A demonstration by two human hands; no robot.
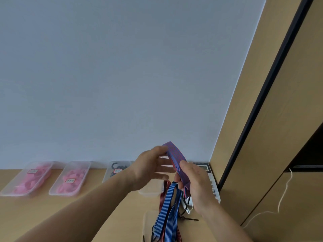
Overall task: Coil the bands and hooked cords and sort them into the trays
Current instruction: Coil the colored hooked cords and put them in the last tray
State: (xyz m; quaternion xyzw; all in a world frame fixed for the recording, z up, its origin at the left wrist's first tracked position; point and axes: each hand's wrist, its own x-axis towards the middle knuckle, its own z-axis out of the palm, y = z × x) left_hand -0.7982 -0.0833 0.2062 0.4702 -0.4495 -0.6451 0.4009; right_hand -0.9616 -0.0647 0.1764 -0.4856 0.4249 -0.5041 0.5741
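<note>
Hooked cords point(167, 206), blue-striped, lie loose on the desk point(104, 215) at lower centre. Above them a purple band point(176, 154), half coiled, is gripped in the right hand point(197, 187) and touched by the straight-fingered left hand point(150, 163). Should that grip slacken, the coil would likely spring apart short of the trays point(63, 194) at left.

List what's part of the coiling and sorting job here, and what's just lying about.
Job: purple-red cord, held by the right hand, touched by the left hand; blue striped cords; dark red cord; far-left pink-band tray; second pink-band tray; black-hook tray; clear tray.
Lying about: calculator; white cable.
</note>
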